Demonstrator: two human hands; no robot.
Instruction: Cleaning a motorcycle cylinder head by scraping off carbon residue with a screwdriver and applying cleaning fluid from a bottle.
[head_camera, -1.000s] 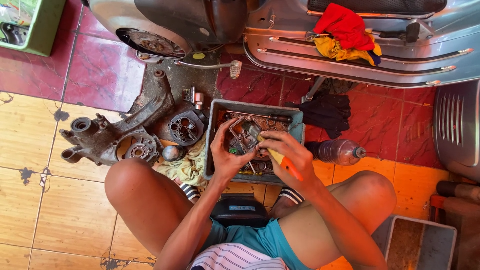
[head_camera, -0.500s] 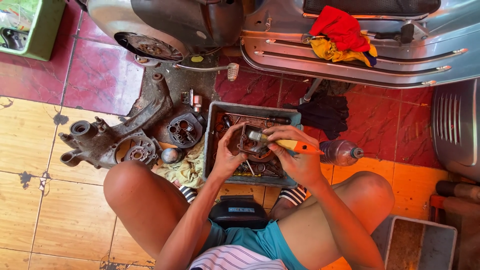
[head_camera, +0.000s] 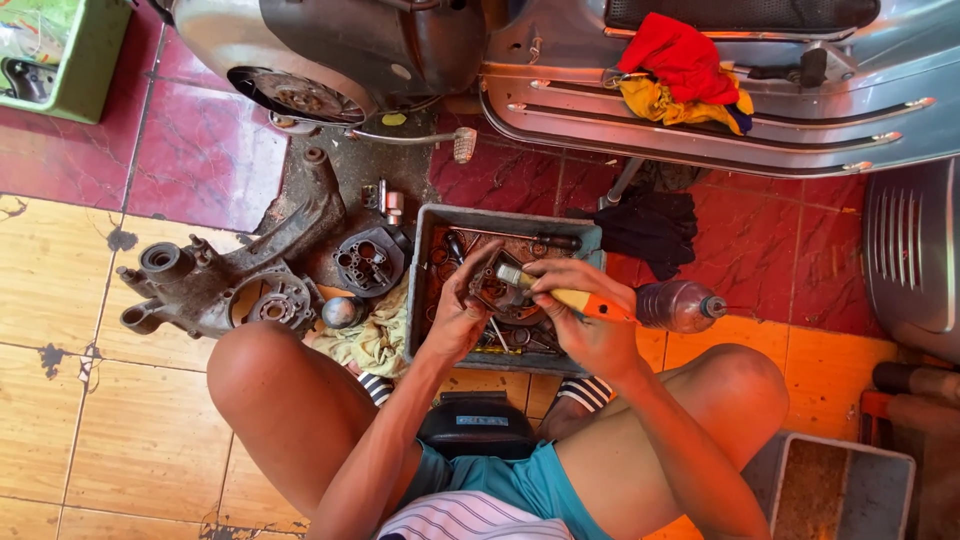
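Over the grey rectangular metal parts tray (head_camera: 432, 230) (set on the tiled floor between the knees), the left hand (head_camera: 462, 312) clamps a round rusty metal part (head_camera: 497, 297). Right hand (head_camera: 590, 320) grips an orange-handled screwdriver (head_camera: 582, 300), its tip touching that part.

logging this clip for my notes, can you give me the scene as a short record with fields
setting: tiled floor beside a grey scooter, person seated low
left hand: holds a round metal part over a grey tray of small parts
right hand: grips an orange-handled tool, tip at the round part
left of tray: dirty engine casing, cloth
right of tray: plastic bottle on its side, black rag
on scooter: red and yellow cloths
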